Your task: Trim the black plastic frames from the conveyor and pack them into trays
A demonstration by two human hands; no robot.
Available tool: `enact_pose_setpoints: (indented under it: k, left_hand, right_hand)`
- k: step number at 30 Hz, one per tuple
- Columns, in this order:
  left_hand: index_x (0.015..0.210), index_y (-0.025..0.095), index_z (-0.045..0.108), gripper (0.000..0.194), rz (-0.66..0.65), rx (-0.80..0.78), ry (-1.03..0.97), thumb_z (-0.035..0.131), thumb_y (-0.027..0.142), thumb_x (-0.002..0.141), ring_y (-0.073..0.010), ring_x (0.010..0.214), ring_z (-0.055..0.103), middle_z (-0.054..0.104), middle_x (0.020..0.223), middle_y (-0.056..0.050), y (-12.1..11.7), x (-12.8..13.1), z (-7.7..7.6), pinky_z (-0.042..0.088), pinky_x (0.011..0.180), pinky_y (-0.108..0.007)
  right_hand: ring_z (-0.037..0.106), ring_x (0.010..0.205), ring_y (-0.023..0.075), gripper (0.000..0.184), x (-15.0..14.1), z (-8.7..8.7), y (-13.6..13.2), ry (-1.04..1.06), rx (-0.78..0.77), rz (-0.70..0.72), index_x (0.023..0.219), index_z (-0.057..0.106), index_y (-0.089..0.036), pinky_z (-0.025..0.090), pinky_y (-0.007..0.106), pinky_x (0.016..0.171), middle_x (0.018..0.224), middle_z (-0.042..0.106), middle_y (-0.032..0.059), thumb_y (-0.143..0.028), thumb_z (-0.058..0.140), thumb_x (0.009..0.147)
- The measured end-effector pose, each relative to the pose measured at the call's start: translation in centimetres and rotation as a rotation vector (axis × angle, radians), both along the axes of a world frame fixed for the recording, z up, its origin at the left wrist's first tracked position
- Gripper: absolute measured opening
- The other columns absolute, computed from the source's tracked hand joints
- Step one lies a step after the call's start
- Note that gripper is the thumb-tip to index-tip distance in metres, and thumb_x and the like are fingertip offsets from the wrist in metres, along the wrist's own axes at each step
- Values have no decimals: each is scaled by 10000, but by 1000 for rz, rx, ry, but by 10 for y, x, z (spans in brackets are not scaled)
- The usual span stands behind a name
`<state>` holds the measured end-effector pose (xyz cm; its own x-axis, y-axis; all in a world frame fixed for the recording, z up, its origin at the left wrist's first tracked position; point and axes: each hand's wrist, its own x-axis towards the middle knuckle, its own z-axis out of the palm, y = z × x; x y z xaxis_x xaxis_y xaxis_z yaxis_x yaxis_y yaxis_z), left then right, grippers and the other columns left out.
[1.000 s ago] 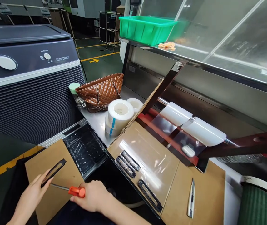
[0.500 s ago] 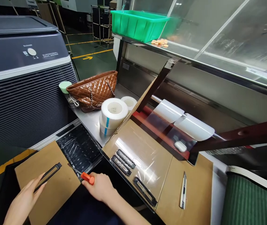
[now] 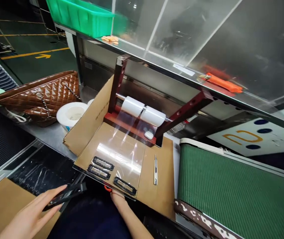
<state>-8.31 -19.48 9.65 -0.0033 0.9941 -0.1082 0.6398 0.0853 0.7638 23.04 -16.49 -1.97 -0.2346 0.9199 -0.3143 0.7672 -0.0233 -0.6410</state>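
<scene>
My left hand (image 3: 33, 210) pinches a thin black rectangular plastic frame (image 3: 69, 195), blurred by motion, between thumb and fingers. At the front edge of the bench, my right hand (image 3: 118, 198) is partly hidden by the edge and closed around a red-handled tool (image 3: 107, 188); only a bit of red shows, and the tool's tip is out of sight. Above it, three similar black frames lie on clear film (image 3: 122, 156): an upper frame (image 3: 103, 163), a middle frame (image 3: 98, 172) and a lower right frame (image 3: 125, 185).
A film-roll stand (image 3: 129, 127) stands behind the film, and a utility knife (image 3: 155, 171) lies on cardboard (image 3: 165, 172). At right runs a green conveyor belt (image 3: 231, 186). A brown quilted bag (image 3: 54, 96) and tape rolls (image 3: 69, 113) sit left. Overhead is a shelf with a green bin (image 3: 82, 18).
The view has swung right, bringing the conveyor into sight. My right hand has moved from beside the left hand's frame to the bench edge with the red-handled tool. The left hand still holds its frame.
</scene>
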Motion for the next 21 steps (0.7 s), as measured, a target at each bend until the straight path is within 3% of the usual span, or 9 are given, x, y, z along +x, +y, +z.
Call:
enact_pose_setpoints:
  k: [3, 6, 8, 9, 10, 12, 15, 21]
  left_hand:
    - [1120, 334, 673, 423, -280, 136, 47, 670, 513, 737, -245, 938, 697, 736, 1064, 7, 45, 45, 23, 538, 840, -256]
    - [1153, 311, 647, 401, -472, 220, 84, 615, 495, 798, -236, 988, 677, 720, 1096, -7, 79, 90, 46, 501, 907, -273]
    - [1161, 297, 645, 409, -592, 233, 88, 583, 509, 816, -250, 1017, 662, 710, 1125, -25, 93, 121, 64, 494, 922, -304]
    - [1161, 289, 648, 419, -653, 231, 80, 564, 522, 823, -258, 1017, 660, 709, 1126, -37, 98, 137, 73, 501, 909, -316]
    - [1152, 280, 656, 431, -711, 227, 66, 548, 539, 825, -266, 1007, 662, 712, 1114, -49, 102, 153, 82, 511, 888, -324]
    - [1125, 272, 675, 451, -802, 225, 38, 534, 570, 818, -279, 976, 669, 721, 1081, -64, 106, 181, 99, 528, 844, -331]
    - [1106, 283, 690, 468, -885, 245, -2, 566, 597, 782, -290, 950, 676, 728, 1062, -62, 107, 212, 117, 537, 819, -335]
    - [1027, 335, 718, 456, -898, 275, -62, 648, 622, 680, -285, 873, 686, 742, 1000, -28, 109, 241, 128, 562, 755, -322]
  right_hand:
    - [600, 1122, 285, 425, 14, 37, -19, -25, -44, -2, 1197, 615, -227, 454, 410, 998, 1205, 646, 87, -147, 615, 779]
    - [683, 851, 206, 162, 43, 104, -38, 88, 23, 24, 974, 695, -239, 536, 302, 812, 917, 719, 30, -243, 612, 836]
    - [652, 766, 186, 199, 68, 158, -41, 73, 305, -209, 979, 673, -217, 531, 301, 747, 823, 688, 35, -367, 601, 869]
    - [637, 856, 205, 333, 81, 184, -40, 53, 443, -248, 1093, 634, -203, 522, 325, 785, 934, 679, 68, -418, 643, 839]
    - [613, 955, 226, 484, 93, 208, -39, 22, 567, -235, 1207, 575, -191, 505, 358, 845, 1047, 656, 99, -453, 672, 812]
    - [581, 1012, 223, 532, 116, 242, -37, -43, 719, -179, 1241, 547, -188, 479, 368, 885, 1096, 634, 105, -451, 693, 803]
    - [583, 930, 189, 362, 138, 265, -44, -110, 822, -167, 1102, 617, -204, 466, 343, 843, 985, 657, 59, -417, 689, 819]
    - [586, 901, 172, 329, 165, 272, -78, -121, 827, -296, 1042, 638, -224, 461, 330, 815, 927, 660, 26, -427, 706, 792]
